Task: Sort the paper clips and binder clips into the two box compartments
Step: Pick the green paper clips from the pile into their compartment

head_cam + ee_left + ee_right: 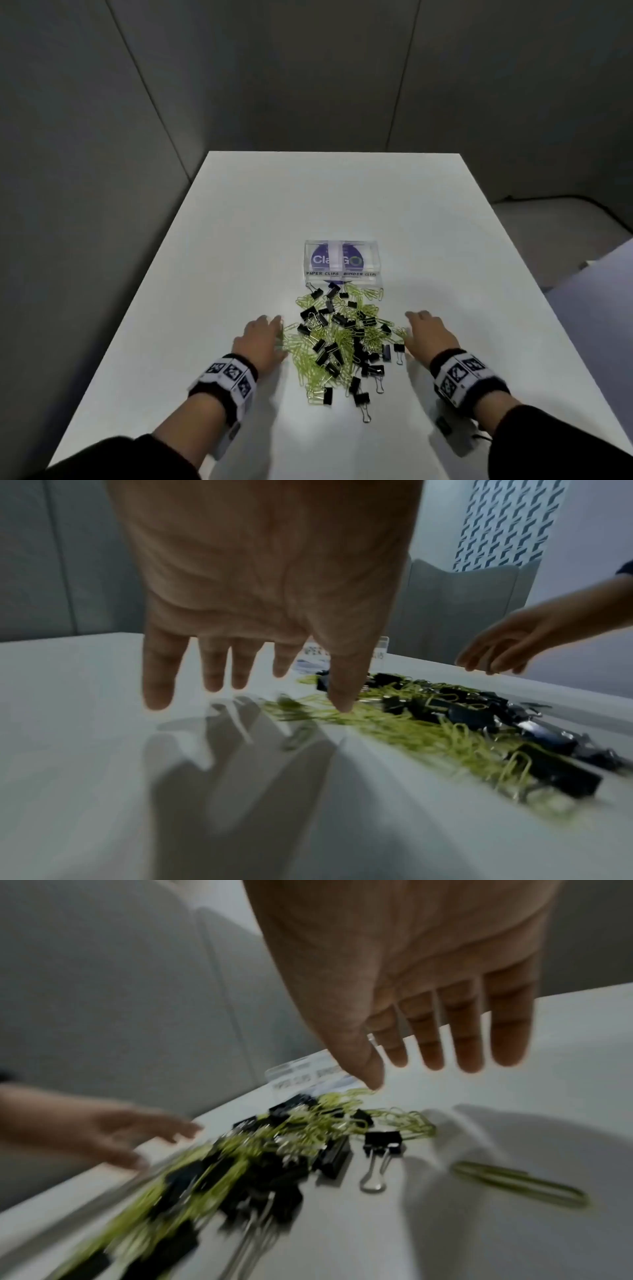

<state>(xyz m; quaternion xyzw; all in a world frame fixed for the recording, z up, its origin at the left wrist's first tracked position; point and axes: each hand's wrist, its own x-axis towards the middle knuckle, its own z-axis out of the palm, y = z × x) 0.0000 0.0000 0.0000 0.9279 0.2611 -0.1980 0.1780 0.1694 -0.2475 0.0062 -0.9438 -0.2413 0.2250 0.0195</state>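
Note:
A mixed pile of yellow-green paper clips [305, 353] and black binder clips [329, 353] lies mid-table, in front of a clear two-compartment box [342, 262] labelled PAPER CLIPS on the left and BINDER CLIPS on the right. My left hand [263, 339] hovers flat at the pile's left edge with fingers straight, holding nothing; its thumb [342, 696] is over paper clips [394, 723]. My right hand [428, 332] hovers flat at the pile's right edge, also holding nothing. In the right wrist view a lone binder clip [380, 1153] and a stray paper clip [520, 1183] lie below my right hand [428, 988].
The white table [239, 240] has bare surface around the pile and behind the box. Grey partition walls [102, 137] stand to the left and behind. The table's right edge drops off near my right forearm.

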